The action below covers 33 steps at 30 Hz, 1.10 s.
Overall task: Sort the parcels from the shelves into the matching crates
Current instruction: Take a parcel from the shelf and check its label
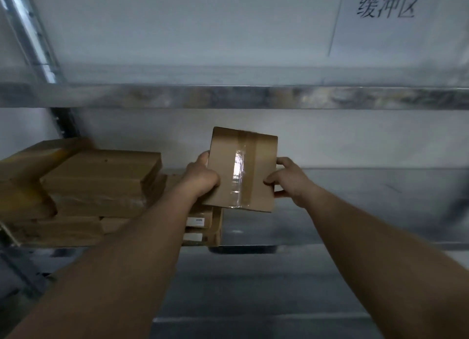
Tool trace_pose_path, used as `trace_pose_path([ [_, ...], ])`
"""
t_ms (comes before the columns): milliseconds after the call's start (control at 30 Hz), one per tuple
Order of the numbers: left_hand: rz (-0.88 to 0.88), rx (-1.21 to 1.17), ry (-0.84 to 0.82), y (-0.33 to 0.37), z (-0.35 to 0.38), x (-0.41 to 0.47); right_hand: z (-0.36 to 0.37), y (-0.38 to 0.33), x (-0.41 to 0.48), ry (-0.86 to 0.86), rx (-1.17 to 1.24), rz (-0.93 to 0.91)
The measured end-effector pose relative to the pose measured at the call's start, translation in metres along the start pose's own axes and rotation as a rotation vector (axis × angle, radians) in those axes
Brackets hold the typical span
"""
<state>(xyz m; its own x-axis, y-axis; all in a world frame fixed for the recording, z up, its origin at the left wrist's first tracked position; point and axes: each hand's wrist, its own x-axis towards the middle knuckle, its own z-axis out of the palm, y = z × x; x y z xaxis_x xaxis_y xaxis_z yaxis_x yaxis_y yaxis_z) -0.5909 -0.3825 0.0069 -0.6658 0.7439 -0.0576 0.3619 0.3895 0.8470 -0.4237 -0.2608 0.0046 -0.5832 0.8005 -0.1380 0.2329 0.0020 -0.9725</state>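
Metal shelf [355,186], dim storeroom: one parcel [241,171] lifted clear.
Left hand [203,176] and right hand [289,181] grip its opposite edges, fingers curled, likely to read it.

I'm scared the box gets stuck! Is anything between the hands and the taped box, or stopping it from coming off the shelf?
No. The left hand and right hand already grip the taped box by its sides, with nothing between. Nothing visible stands in front of it on the person's side. The crates are out of view.
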Motion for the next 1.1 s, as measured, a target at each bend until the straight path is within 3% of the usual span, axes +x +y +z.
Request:
trace_pose_path([
  [200, 0.051, -0.07, -0.087, 0.031, 0.053, -0.005, -0.051, 0.019, -0.042, 0.209, 0.107, 0.104],
  [433, 0.05, -0.038, -0.199, 0.062, 0.113, -0.022, -0.11, 0.029, -0.075, 0.506, 0.073, 0.161],
  [600, 0.071, -0.061, -0.333, 0.084, 0.153, -0.037, -0.155, 0.042, -0.093, 0.536, 0.019, 0.162],
  [833, 0.205, -0.058, -0.511, 0.126, 0.24, -0.071, -0.239, 0.069, -0.134, 0.433, -0.137, 0.155],
  [1100, 0.185, -0.094, -0.502, 0.189, 0.362, -0.108, -0.355, 0.109, -0.176, 0.649, 0.028, 0.183],
])
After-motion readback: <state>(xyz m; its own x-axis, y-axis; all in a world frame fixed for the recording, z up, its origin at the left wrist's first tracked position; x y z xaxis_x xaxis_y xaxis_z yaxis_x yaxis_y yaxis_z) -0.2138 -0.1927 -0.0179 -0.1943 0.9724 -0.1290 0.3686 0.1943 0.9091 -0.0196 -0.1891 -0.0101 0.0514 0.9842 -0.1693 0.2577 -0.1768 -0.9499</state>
